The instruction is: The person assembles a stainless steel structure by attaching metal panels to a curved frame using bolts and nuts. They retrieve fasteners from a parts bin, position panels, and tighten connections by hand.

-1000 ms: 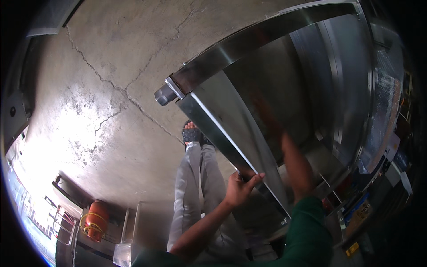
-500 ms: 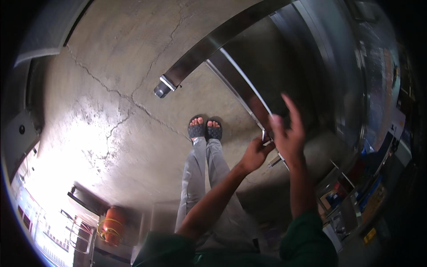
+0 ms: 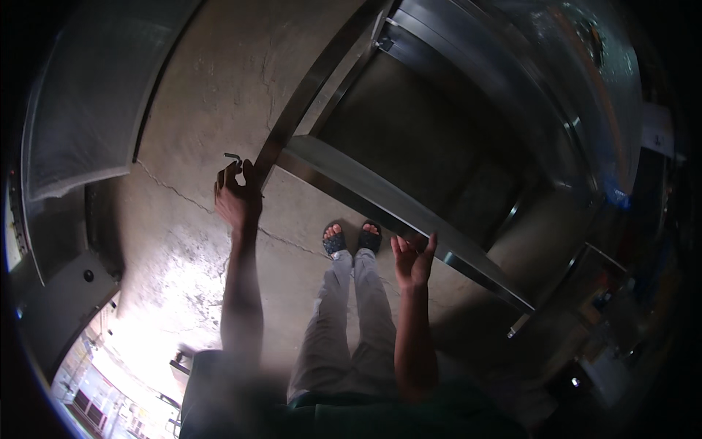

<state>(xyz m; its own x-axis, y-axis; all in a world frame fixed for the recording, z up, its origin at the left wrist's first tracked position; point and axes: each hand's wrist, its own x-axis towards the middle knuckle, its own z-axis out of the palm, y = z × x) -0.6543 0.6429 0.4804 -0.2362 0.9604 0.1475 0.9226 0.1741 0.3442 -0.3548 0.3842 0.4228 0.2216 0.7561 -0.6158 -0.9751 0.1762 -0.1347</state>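
A steel frame lies over the floor, with a long square leg (image 3: 296, 110) and a wide crossbar (image 3: 347, 192) joined to it. My left hand (image 3: 239, 201) is at the near end of the leg, fingers curled round a small L-shaped hex key (image 3: 232, 156) whose bent end sticks out past the fingertips. The leg's foot is hidden by that hand. Against the crossbar's near edge, my right hand (image 3: 414, 267) has its fingers apart, thumb and fingertips touching the metal, and nothing shows in it.
My sandalled feet (image 3: 351, 238) stand on the cracked concrete floor (image 3: 190, 164) below the crossbar. A film-covered panel (image 3: 88, 110) rises at the left. A plastic-wrapped item (image 3: 592, 88) lies at the far right, and dim metal parts (image 3: 585, 285) are at the lower right.
My hands have parted. The left has gone from the crossbar to the leg's end, hex key in it; the right has moved left to the crossbar's edge. The view has shifted too.
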